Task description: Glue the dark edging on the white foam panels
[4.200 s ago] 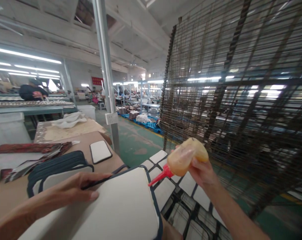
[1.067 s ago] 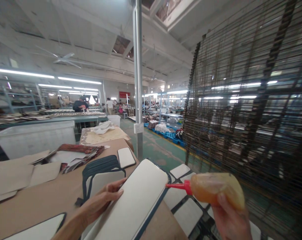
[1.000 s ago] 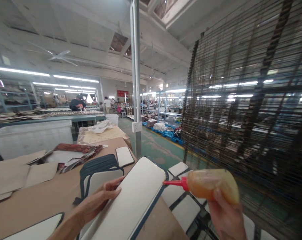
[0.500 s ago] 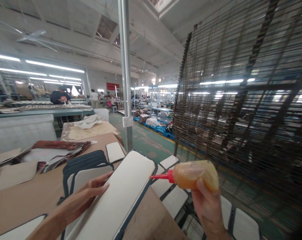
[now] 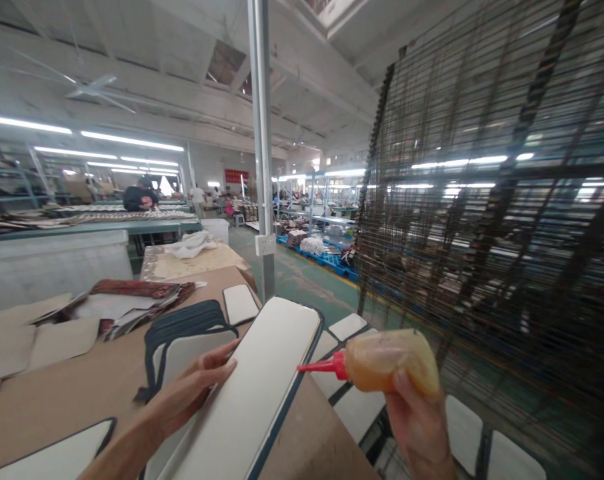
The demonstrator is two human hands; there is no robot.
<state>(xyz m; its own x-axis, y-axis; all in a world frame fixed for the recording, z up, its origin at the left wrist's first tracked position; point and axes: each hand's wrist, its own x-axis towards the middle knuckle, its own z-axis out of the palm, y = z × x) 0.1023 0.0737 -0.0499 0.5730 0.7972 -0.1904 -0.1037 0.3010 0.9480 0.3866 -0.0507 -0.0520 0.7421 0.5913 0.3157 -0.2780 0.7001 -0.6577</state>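
We hold the white pad (image 5: 255, 383) over the table (image 5: 77, 393) with our left hand (image 5: 193, 385). Our right hand (image 5: 415, 412) grips a yellow bottle (image 5: 392, 360), its red tip (image 5: 322, 366) at the pad's right edge. Far behind the pad stands a pole (image 5: 262, 160).

The person's left hand (image 5: 199, 379) is bare, with slim fingers (image 5: 222, 353), a thumb with a rounded tip, and a narrow wrist that widens into a bare forearm (image 5: 127, 433) cut off by the bottom edge. The right hand (image 5: 415, 413) is bare too, showing its thumb, the heel of the palm and an uncovered wrist; its fingers are mostly hidden. Nails are too blurred to describe.
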